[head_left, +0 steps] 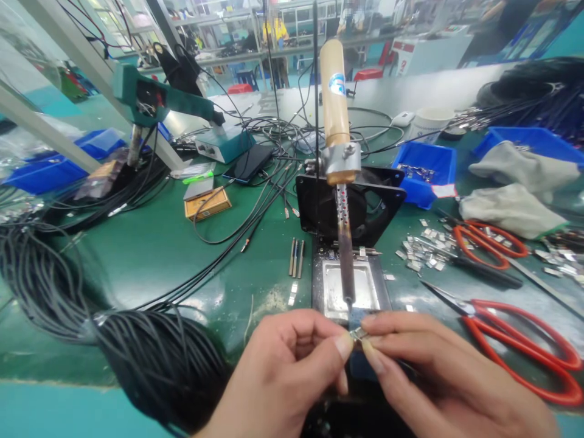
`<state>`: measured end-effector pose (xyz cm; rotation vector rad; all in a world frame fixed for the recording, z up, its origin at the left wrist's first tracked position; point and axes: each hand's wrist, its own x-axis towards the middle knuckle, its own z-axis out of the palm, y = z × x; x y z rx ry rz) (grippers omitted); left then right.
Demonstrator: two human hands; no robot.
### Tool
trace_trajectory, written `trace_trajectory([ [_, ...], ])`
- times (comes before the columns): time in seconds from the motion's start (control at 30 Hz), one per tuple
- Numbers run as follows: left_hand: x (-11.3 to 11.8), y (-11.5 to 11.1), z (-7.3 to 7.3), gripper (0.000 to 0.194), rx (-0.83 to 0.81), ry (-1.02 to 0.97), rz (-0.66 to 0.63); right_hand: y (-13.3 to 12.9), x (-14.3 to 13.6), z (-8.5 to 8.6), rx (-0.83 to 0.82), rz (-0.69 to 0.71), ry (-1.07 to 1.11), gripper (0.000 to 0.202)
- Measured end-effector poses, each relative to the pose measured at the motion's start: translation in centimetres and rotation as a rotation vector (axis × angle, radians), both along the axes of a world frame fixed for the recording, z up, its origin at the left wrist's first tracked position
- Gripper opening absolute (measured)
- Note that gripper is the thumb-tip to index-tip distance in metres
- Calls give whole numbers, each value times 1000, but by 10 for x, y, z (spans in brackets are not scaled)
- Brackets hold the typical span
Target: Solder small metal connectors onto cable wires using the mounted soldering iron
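A small silvery metal connector piece [358, 333] is pinched between the fingertips of my two hands. My left hand [292, 371] grips its left end with thumb and forefinger. On the other side, my right hand [438, 371] closes on it with thumb and fingers; the fingertips hide much of the piece. Just above it, the tip of a soldering iron [347, 267] points down; whether they touch I cannot tell. The iron's wooden handle [334, 91] is clamped upright. Behind my fingers lies a shallow metal tray [328, 286] on a dark base.
Red-handled scissors [524, 340] lie right, beyond them loose metal connectors [424, 249] and another red-handled tool [483, 243]. A black fan [314, 207] stands behind the iron. Bundled black cables [159, 365] fill the left. Blue bins [426, 167], gloves [511, 210] and a phone [249, 164] sit further back.
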<state>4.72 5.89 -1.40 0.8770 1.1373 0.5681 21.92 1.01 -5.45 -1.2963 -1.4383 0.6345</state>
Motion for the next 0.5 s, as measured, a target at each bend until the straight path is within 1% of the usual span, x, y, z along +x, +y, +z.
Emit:
trace_trajectory([
  [0.2,-4,0,-2,27,5,-39,-32,2,2,0,1,34,18,16],
  [0.5,-4,0,-1,27,13,-30,-54,1,2,-1,-6,34,25,18],
])
